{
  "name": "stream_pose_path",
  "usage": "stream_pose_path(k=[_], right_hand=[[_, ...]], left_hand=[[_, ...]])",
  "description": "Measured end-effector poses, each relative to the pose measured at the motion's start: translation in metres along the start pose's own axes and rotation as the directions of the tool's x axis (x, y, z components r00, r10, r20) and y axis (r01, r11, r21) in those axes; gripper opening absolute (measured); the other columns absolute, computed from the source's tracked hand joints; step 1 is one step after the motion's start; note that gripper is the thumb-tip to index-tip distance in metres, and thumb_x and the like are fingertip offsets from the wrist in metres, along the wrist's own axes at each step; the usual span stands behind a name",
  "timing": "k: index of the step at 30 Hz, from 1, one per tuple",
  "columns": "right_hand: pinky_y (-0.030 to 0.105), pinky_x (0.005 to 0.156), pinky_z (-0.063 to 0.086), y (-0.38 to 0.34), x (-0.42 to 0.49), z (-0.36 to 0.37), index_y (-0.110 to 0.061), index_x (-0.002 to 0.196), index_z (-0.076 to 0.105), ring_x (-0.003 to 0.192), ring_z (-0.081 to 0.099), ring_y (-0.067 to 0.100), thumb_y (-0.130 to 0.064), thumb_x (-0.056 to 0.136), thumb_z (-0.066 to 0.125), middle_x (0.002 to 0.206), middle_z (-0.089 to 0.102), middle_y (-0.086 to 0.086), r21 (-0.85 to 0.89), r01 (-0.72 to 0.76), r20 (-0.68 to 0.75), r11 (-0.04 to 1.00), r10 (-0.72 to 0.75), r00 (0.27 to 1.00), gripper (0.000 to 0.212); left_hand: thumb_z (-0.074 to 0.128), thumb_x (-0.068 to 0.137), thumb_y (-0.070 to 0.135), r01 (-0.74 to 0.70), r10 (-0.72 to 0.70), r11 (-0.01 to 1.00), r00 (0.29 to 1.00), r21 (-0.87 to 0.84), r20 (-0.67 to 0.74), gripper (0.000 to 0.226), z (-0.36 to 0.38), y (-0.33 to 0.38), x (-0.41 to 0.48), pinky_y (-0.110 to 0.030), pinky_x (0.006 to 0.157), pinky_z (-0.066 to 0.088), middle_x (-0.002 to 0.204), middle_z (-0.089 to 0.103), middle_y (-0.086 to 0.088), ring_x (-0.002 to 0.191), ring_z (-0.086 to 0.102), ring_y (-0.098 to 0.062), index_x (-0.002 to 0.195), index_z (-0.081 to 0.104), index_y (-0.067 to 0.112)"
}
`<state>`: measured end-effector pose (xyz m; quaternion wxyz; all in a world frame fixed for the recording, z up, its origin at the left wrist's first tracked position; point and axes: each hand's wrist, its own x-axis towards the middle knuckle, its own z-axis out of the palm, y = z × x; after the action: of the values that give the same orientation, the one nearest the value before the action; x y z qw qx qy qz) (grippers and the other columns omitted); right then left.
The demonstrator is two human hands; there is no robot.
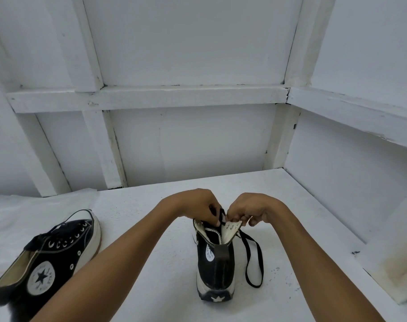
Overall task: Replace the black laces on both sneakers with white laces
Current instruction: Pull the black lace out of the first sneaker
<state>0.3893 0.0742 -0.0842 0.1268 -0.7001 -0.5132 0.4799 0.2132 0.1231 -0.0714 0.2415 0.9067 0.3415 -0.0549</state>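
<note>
A black high-top sneaker (pixel 215 266) stands heel toward me in the middle of the white table (pixel 302 240). My left hand (pixel 199 204) pinches its black lace (pixel 254 263) above the tongue. My right hand (pixel 251 209) grips the folded-out right eyelet flap. A long loop of the lace hangs down the shoe's right side onto the table. A second black high-top sneaker (pixel 51 259) lies tilted on its side at the left, its eyelets bare; a thin black cord arcs over its toe. No white laces are visible.
White cloth or paper (pixel 23 212) lies under and behind the left sneaker. White wooden frame walls (pixel 174 96) close the table at the back and right. A white block (pixel 393 256) stands at the right edge.
</note>
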Motion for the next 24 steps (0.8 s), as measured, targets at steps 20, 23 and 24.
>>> stream_pose_path(k=[20,23,24], right_hand=[[0.019,0.048,0.03,-0.009,-0.001,0.0,-0.011,0.074,0.065,0.06,0.053,0.013,-0.016,0.08,0.071,0.07,0.063,0.0,-0.111,0.055,-0.047,0.992,-0.061,0.997,0.009],[0.021,0.051,0.032,-0.008,0.001,0.0,-0.013,0.074,0.064,0.063,0.053,0.012,-0.018,0.081,0.075,0.071,0.064,-0.001,-0.089,0.163,-0.126,0.983,-0.174,0.977,0.014],[0.022,0.052,0.033,-0.009,0.002,0.0,-0.013,0.076,0.064,0.063,0.053,0.012,-0.018,0.081,0.075,0.072,0.065,-0.001,-0.073,0.212,-0.152,0.975,-0.221,0.963,0.013]], left_hand=[[0.056,0.086,0.027,0.514,-0.53,0.843,0.744,-0.158,-0.407,0.025,-0.006,-0.056,-0.01,-0.026,0.06,0.045,0.064,0.064,-0.005,0.056,0.058,-0.018,0.07,0.055,0.008],[0.056,0.088,0.028,0.562,-0.536,0.827,0.775,-0.023,-0.335,0.03,-0.005,-0.061,-0.012,-0.025,0.059,0.043,0.06,0.057,-0.001,0.055,0.053,-0.018,0.064,0.048,0.01],[0.056,0.089,0.029,0.534,-0.516,0.845,0.794,-0.036,-0.323,0.031,-0.006,-0.06,-0.012,-0.026,0.059,0.047,0.062,0.061,-0.002,0.056,0.056,-0.018,0.066,0.053,0.009]])
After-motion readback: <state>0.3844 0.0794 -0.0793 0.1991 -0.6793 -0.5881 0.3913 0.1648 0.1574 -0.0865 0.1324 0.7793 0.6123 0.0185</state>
